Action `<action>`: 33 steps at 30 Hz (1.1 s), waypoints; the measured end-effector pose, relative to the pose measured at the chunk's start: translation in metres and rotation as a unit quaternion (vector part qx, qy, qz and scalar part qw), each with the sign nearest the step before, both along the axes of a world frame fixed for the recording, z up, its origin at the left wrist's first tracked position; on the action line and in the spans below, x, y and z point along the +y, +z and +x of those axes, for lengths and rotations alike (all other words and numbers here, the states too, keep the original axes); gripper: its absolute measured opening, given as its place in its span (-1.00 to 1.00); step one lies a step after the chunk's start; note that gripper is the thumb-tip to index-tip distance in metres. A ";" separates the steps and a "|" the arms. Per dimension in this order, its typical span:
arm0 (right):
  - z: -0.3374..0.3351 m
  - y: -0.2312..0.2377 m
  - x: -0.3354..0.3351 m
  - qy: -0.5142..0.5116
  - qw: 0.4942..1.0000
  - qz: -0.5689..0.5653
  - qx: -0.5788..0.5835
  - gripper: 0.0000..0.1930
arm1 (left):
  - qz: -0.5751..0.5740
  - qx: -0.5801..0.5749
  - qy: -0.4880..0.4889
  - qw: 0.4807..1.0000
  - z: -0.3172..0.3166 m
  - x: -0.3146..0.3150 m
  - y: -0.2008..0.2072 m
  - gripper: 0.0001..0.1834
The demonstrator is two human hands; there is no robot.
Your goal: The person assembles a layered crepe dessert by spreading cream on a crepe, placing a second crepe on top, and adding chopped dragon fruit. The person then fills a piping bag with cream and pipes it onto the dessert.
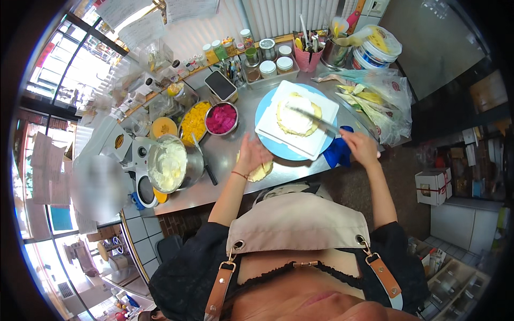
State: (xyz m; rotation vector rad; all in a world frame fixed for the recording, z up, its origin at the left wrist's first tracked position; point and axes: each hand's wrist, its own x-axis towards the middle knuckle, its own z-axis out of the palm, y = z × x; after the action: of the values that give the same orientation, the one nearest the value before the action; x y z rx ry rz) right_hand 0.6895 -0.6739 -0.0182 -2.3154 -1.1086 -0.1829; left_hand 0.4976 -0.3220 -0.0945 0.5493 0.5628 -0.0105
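Note:
My right hand (361, 148) grips the handle of a long metal spatula (321, 123), its blade lying across the white cream on a round yellow cake layer (303, 129). The layer rests on a square white board (269, 122), which sits on a round blue turntable (261, 107). My left hand (254, 155) holds nothing, its fingers spread beside the turntable's left edge. Under and beside that hand, another yellow cake layer (261, 172) lies on the metal table, partly hidden by it.
To the left stand a metal bowl of cream (170, 163), a dark-handled tool (210, 170), and bowls of yellow fruit (194, 122) and pink fruit (221, 119). Jars (267, 69) line the back. A blue cloth (338, 152) and plastic bags (393, 104) are at the right.

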 end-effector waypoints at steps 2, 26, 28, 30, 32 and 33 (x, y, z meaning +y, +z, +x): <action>-0.010 0.001 -0.006 0.014 0.999 -0.017 0.022 -0.79 | -0.005 0.015 -0.045 0.999 -0.006 -0.005 0.005 -0.13; -0.009 0.013 0.003 0.048 0.998 -0.027 -0.037 -0.77 | -0.097 -0.030 -0.014 0.995 -0.013 0.007 -0.006 -0.10; -0.016 0.015 0.004 0.081 0.995 -0.036 -0.044 -0.77 | -0.078 0.007 -0.051 0.996 -0.016 0.002 -0.007 -0.08; -0.009 0.023 0.003 0.041 0.996 -0.031 -0.077 -0.79 | -0.073 0.032 -0.067 0.995 -0.018 -0.007 -0.004 -0.07; -0.009 0.024 0.008 0.010 0.995 -0.028 -0.092 -0.81 | -0.066 0.007 -0.076 0.995 -0.012 -0.003 -0.001 -0.06; -0.013 0.024 0.008 0.026 0.996 -0.031 -0.081 -0.81 | -0.063 -0.006 -0.081 0.995 -0.011 -0.001 0.000 -0.06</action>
State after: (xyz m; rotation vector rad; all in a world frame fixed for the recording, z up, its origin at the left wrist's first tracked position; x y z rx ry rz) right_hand 0.6762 -0.6656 0.0053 -2.3573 -1.2682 -0.3261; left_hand 0.4871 -0.3227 -0.0949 0.4716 0.5017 -0.1962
